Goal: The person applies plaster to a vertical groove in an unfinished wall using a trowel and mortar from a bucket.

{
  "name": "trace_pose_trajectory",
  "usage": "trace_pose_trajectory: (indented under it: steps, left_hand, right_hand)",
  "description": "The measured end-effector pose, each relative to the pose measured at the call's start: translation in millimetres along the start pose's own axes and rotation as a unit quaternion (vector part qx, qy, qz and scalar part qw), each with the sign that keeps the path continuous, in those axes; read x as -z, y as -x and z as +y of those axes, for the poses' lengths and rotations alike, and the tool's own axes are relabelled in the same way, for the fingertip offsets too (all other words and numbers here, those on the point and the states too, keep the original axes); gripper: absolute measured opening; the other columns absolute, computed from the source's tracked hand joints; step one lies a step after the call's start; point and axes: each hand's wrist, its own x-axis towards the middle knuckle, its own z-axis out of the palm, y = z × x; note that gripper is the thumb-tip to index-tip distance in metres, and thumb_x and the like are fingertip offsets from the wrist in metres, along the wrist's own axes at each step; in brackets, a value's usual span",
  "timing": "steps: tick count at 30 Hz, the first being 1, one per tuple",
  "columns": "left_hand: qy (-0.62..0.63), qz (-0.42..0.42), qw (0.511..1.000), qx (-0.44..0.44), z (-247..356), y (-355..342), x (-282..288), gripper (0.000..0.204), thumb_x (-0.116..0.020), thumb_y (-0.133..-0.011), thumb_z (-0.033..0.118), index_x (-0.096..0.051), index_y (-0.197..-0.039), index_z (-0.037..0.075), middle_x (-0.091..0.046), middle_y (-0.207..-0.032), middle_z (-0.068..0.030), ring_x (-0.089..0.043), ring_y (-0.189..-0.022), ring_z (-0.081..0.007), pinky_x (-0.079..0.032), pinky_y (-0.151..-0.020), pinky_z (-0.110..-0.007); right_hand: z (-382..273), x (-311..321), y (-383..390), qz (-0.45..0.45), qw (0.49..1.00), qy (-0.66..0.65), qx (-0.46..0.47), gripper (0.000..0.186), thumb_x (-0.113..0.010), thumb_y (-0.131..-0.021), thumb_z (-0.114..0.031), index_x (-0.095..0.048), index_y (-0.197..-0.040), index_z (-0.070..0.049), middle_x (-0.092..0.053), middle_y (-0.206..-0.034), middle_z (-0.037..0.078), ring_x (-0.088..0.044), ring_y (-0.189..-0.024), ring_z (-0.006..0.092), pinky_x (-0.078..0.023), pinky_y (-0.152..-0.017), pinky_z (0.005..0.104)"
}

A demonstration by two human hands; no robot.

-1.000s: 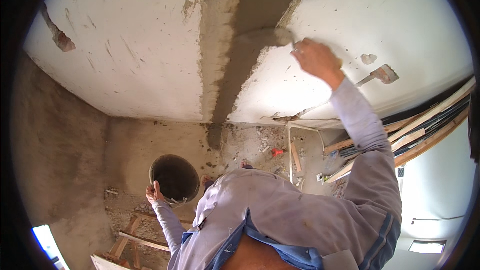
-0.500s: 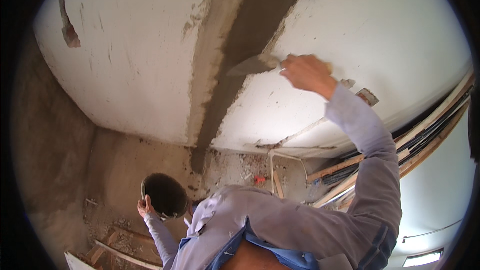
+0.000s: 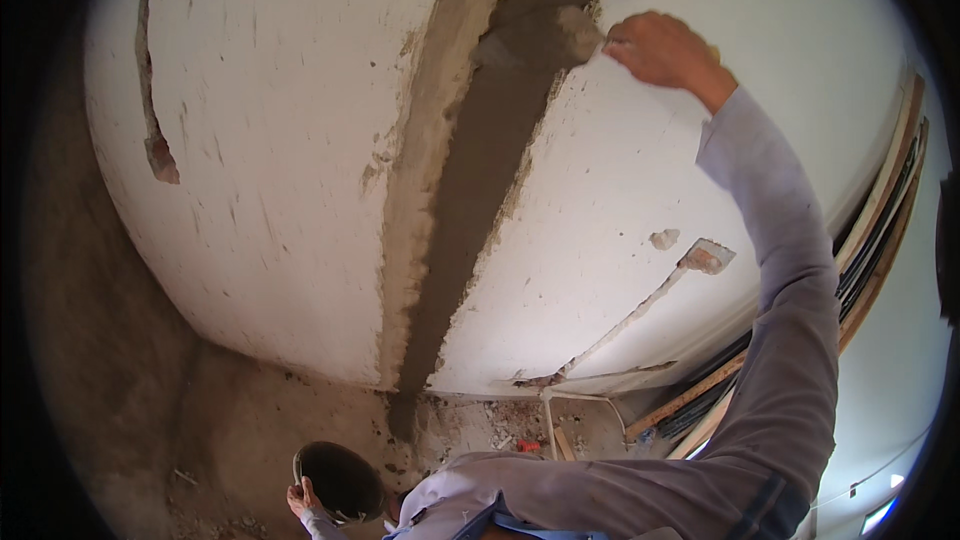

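My right hand (image 3: 660,50) is closed on a trowel, whose blurry mortar-smeared blade (image 3: 540,40) lies against the upper part of a dark wet mortar band (image 3: 470,190) on the white wall (image 3: 270,170). A lighter, ragged-edged strip of mortar (image 3: 405,230) runs along the band's left side. Down at the lower left, my left hand (image 3: 302,495) grips the rim of a dark bucket (image 3: 372,472); what is inside it is too dark to make out.
Chipped channels (image 3: 150,90) cut the wall on both sides. Long timber boards and dark pipes (image 3: 880,215) lie along the right. Below are a rubble-strewn floor (image 3: 255,420), a bent white pipe (image 3: 590,397) and a small red object (image 3: 528,446). A grey wall (image 3: 90,290) rises at left.
My right hand and the trowel dipped, then moved back up along the mortar band. The view has tilted upward, so the floor and bucket sit lower in the picture.
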Motion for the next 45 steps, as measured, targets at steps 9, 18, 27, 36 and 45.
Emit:
trace_pose_trajectory:
  steps: [9,18,27,36,45]
  left_hand:
    - [0.039,0.047,0.997,-0.052,-14.5,8.8,1.5,0.052,-0.071,-0.078,0.042,-0.04,-0.07,0.001,-0.041,-0.064,-0.0076,-0.038,-0.061,-0.0192,-0.036,-0.056,-0.036]
    - [0.062,0.012,0.995,-0.072,-12.7,-8.7,-1.1,0.055,-0.071,-0.079,0.041,-0.031,-0.063,0.007,-0.029,-0.06,-0.0001,-0.028,-0.058,-0.0146,-0.027,-0.052,-0.033]
    - [0.137,0.039,0.985,-0.096,-27.9,-29.8,-14.3,0.055,-0.073,-0.078,0.041,-0.031,-0.064,0.009,-0.028,-0.06,0.0012,-0.027,-0.057,-0.0131,-0.025,-0.051,-0.032]
    - [0.146,-0.024,0.989,0.002,107.0,68.3,28.8,0.06,-0.075,-0.075,0.042,-0.061,-0.104,-0.008,-0.064,-0.089,-0.0191,-0.056,-0.077,-0.0229,-0.049,-0.07,-0.041]
    - [0.168,-0.045,0.984,-0.032,92.3,52.6,30.5,0.048,-0.077,-0.077,0.037,-0.059,-0.093,-0.005,-0.063,-0.086,-0.013,-0.054,-0.073,-0.0214,-0.048,-0.065,-0.037]
  right_hand:
    - [40.2,39.1,7.7,0.141,0.983,0.03,0.109,0.03,-0.051,-0.09,-0.029,-0.065,-0.089,-0.003,-0.065,-0.082,0.015,-0.061,-0.076,0.0338,-0.048,-0.074,0.0415]
    - [-30.3,-2.7,5.6,-0.093,0.992,0.065,0.056,0.025,-0.056,-0.086,-0.028,-0.066,-0.084,-0.005,-0.065,-0.082,0.015,-0.061,-0.081,0.0359,-0.048,-0.074,0.0454]
    - [54.9,69.4,-32.9,0.017,0.998,0.021,0.059,0.031,-0.056,-0.086,-0.027,-0.064,-0.082,0.002,-0.062,-0.076,0.018,-0.059,-0.071,0.0345,-0.045,-0.068,0.0428]
    - [83.3,60.4,7.5,0.071,0.995,-0.015,0.072,0.032,-0.056,-0.087,-0.029,-0.066,-0.089,0.001,-0.065,-0.083,0.017,-0.06,-0.078,0.0324,-0.046,-0.071,0.0402]
    - [96.8,60.6,-2.2,0.048,0.999,-0.001,0.021,0.03,-0.056,-0.086,-0.027,-0.067,-0.089,0.0,-0.067,-0.087,0.016,-0.06,-0.082,0.0361,-0.047,-0.076,0.0415]
